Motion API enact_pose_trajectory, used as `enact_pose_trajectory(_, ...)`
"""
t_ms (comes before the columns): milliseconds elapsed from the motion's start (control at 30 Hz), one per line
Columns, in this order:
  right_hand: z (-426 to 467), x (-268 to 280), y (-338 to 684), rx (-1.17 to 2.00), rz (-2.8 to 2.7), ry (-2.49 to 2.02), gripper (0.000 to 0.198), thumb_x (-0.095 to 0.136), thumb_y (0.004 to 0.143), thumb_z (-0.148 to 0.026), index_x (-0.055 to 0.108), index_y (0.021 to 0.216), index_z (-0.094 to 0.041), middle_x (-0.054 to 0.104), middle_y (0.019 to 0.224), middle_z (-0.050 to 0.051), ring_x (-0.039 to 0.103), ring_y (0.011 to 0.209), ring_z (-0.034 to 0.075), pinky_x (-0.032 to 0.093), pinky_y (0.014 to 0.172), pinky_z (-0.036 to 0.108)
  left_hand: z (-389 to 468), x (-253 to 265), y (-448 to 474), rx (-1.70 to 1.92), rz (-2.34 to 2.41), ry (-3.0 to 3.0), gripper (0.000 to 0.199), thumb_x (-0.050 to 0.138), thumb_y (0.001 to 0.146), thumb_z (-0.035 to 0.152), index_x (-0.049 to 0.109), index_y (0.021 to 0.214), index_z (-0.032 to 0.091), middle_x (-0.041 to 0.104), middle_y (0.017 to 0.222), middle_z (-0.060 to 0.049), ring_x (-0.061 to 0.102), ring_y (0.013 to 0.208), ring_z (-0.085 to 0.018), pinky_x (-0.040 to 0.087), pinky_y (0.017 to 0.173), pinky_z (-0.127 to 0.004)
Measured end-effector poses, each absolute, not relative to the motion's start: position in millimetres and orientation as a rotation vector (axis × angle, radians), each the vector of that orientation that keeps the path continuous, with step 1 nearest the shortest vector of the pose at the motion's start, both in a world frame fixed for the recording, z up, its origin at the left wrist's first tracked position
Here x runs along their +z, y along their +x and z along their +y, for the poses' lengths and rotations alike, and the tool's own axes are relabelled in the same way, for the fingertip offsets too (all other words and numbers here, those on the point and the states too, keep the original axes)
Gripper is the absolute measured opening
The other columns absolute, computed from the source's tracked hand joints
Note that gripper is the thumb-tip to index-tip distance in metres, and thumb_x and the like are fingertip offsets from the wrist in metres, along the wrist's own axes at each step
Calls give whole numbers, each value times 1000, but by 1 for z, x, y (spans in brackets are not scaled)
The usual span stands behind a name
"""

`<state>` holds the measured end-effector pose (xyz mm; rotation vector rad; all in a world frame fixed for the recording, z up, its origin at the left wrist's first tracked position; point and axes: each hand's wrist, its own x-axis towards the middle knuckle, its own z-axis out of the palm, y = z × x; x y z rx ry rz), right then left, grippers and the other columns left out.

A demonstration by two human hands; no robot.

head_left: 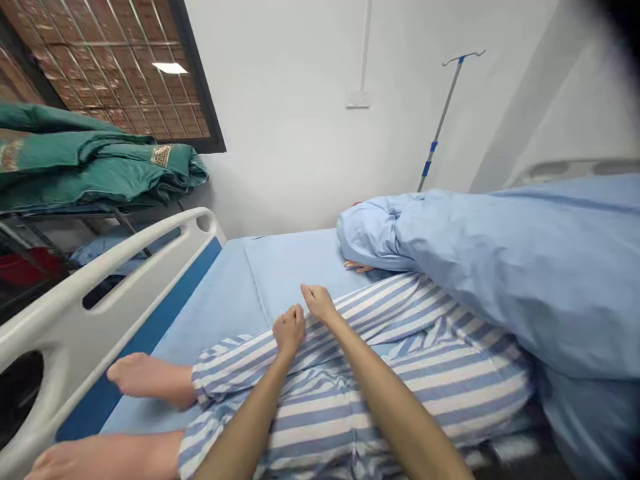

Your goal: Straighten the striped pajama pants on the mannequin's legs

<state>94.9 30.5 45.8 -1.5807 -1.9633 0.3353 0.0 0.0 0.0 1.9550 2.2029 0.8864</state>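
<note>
Across the bed (215, 313) stretch loose trousers (320, 407) with blue and white stripes running along both legs, the cloth creased between the legs and gathered near the hems, where bare feet (150, 380) emerge toward the bed's foot. Over the middle of the bed, at the farther trouser leg, the left hand (290, 330) and the right hand (319, 303) are close together, the left nearer the bed's foot. Fingers on both are curled in; whether they pinch any cloth I cannot tell. Toward the head of the bed, a light-blue quilt (475, 247) covers the trousers' upper end. At the bed's foot stands a white footboard (145, 293).
</note>
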Motion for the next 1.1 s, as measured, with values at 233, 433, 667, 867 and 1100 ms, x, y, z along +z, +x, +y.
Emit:
enact_pose_trajectory(233,14,13,85,363,-1969,-1648,54,15,86,-37,62,75,-15,64,78,9,55,71,14,31,60,21,4,2,-7,1064,1991,1870,38,24,79,35,50,59,17,56,62,-1,44,58,-10,25,54,-22)
enact_pose_trajectory(433,26,13,94,619,-1644,-1374,55,16,84,-41,55,57,-14,56,55,3,47,54,11,31,51,20,25,31,19,1364,1692,1606,36,29,75,36,33,45,17,32,43,4,31,45,-8,24,46,-21)
enact_pose_trajectory(667,35,7,105,881,-1102,-1188,42,25,78,-44,37,48,-17,31,42,-5,30,42,7,28,43,19,23,11,50,1248,1871,1681,32,26,77,30,43,53,18,49,54,1,39,53,-10,25,51,-22)
enact_pose_trajectory(867,34,27,114,651,-1369,-1387,44,26,79,-43,40,47,-17,37,44,-3,33,46,8,24,46,20,20,5,48,1069,1985,1816,33,23,79,29,49,60,19,56,63,-2,44,58,-12,24,53,-23)
enact_pose_trajectory(1100,25,24,137,306,-1695,-1569,47,21,84,-38,54,57,-17,56,56,2,44,53,10,23,51,21,17,6,52,1028,1986,1811,36,25,78,37,50,57,20,57,63,-2,44,58,-12,24,51,-23)
